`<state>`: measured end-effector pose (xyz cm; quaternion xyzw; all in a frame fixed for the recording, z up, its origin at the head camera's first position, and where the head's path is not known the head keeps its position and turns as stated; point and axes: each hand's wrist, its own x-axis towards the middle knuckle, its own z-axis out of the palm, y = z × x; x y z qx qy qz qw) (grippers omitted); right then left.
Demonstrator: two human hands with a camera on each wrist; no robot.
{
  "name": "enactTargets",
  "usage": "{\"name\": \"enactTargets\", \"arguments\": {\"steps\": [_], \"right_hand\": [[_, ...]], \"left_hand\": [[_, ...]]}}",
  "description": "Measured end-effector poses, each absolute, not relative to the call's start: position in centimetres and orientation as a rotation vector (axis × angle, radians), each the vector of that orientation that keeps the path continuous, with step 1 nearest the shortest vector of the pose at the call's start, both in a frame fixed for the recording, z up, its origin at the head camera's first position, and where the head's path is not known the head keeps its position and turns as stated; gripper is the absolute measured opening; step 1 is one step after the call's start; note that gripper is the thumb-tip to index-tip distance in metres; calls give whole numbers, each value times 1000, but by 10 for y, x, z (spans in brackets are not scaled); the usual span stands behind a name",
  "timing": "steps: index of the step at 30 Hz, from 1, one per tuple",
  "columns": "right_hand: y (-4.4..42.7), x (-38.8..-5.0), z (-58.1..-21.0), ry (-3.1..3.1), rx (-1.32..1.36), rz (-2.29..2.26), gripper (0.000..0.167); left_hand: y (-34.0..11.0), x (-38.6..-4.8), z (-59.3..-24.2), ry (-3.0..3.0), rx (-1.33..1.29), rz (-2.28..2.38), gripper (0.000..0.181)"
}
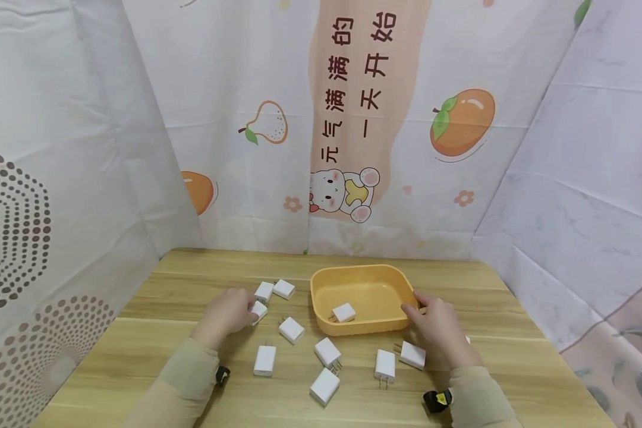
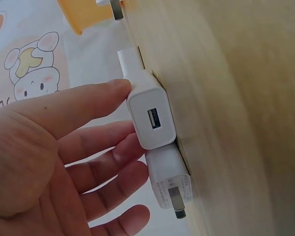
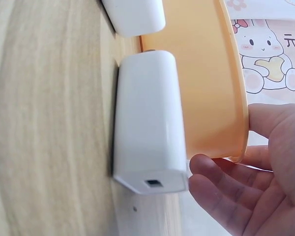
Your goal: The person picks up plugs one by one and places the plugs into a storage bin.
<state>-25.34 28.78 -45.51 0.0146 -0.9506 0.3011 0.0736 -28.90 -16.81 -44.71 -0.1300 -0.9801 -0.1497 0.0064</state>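
Nearest us on the desk point(image 1: 267, 407) lies a white charger point(image 1: 324, 387); a second charger point(image 1: 328, 352) sits just beyond, their prongs close together. Left of these we see a third charger point(image 1: 265, 361), prongs pointing away from us, and to the right two more, one of them the charger near the right wrist point(image 1: 412, 355). Our hands are well apart: the left hand point(image 1: 229, 310) pinches the held charger point(image 1: 258, 312), its USB port facing the wrist camera, while the right hand point(image 1: 434, 318) grips the right rim of the yellow tray point(image 1: 377, 326). One charger point(image 1: 344, 312) lies inside the tray. Farther off, two chargers point(image 1: 284, 289) lie beyond our left fingers, before a printed curtain point(image 1: 235, 178).
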Motion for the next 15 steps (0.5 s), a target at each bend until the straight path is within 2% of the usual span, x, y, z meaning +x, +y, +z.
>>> {"name": "enactTargets", "arguments": {"steps": [7,15], "right_hand": [[287,-253,-455,-2843,48,908,64],[286,-252,-455,-2833,54,901,63]], "left_hand": [[-164,-288,-441,-3104,-388,-420,33],[-161,-287,-439,-3144,-398,-329,23]]}}
